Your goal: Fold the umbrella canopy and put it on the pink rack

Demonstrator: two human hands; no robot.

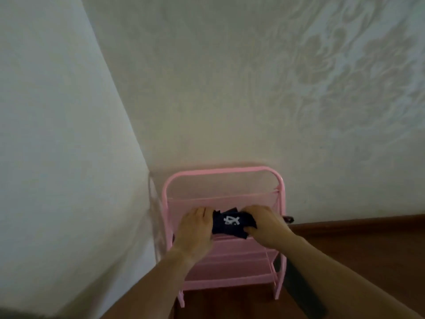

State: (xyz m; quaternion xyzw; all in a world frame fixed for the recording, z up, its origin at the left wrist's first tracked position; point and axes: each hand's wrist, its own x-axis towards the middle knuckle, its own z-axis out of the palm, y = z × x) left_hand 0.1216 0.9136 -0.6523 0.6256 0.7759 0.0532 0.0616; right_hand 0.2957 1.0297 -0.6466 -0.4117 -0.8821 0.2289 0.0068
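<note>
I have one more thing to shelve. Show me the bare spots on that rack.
The pink rack's lower tiers are bare. The upper tier is crowded: left hand and right hand hold the folded navy canopy there.

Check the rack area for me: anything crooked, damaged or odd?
Nothing stands out. The pink rack stands upright in the wall corner, and the left hand and right hand hold the dark folded canopy over it.
</note>
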